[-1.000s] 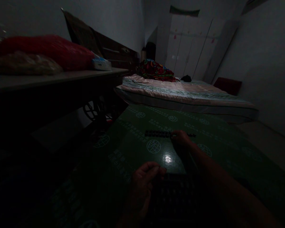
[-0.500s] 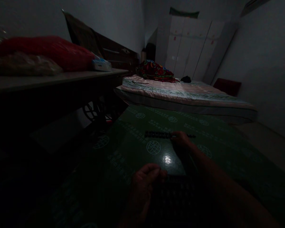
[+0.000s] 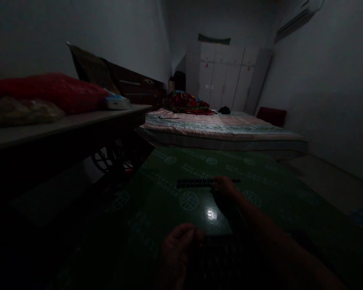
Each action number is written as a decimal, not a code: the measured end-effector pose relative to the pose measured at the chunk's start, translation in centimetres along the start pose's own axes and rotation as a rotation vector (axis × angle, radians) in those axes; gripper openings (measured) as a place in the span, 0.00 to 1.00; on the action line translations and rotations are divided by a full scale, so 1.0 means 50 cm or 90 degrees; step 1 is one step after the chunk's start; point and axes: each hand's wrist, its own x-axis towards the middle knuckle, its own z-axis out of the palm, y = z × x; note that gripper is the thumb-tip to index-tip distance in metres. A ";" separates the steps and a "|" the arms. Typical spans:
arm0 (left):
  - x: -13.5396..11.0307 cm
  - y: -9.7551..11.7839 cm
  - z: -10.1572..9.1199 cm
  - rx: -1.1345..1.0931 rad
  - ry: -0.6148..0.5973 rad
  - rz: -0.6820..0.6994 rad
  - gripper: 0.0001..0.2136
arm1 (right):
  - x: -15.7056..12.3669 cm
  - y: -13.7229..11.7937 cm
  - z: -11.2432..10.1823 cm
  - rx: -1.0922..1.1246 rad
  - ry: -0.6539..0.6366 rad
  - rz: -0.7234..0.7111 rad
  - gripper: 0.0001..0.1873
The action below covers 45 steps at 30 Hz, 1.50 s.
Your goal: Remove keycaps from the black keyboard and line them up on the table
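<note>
The room is very dark. My right hand (image 3: 225, 186) reaches out over a glossy green sheet (image 3: 169, 201) printed with globe marks, its fingers closed on a long dark strip of small pieces (image 3: 193, 183) that lies across the sheet. My left hand (image 3: 177, 251) is close to me with fingers curled, pinching the edge of a dark ridged mat or tray (image 3: 226, 257) in front of me. What that mat is made of is lost in the dark.
A bed with a striped cover (image 3: 220, 129) stands beyond the sheet, a colourful bundle (image 3: 184, 102) on it. On the left a wooden table (image 3: 63, 125) carries a red bag (image 3: 54, 90). White wardrobes (image 3: 226, 76) fill the far wall.
The view has tilted upward, so everything sits lower in the picture. Both hands keep their holds and have hardly moved relative to the sheet.
</note>
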 end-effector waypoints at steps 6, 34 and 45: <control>0.000 -0.001 0.003 0.015 -0.017 0.033 0.11 | -0.055 -0.003 -0.072 0.012 0.058 0.003 0.27; -0.018 -0.031 0.022 0.460 -0.051 0.189 0.08 | -0.300 -0.097 -0.150 0.436 -0.298 -0.048 0.03; -0.016 -0.041 0.024 0.505 -0.077 0.210 0.07 | -0.302 -0.099 -0.135 0.297 -0.298 -0.129 0.05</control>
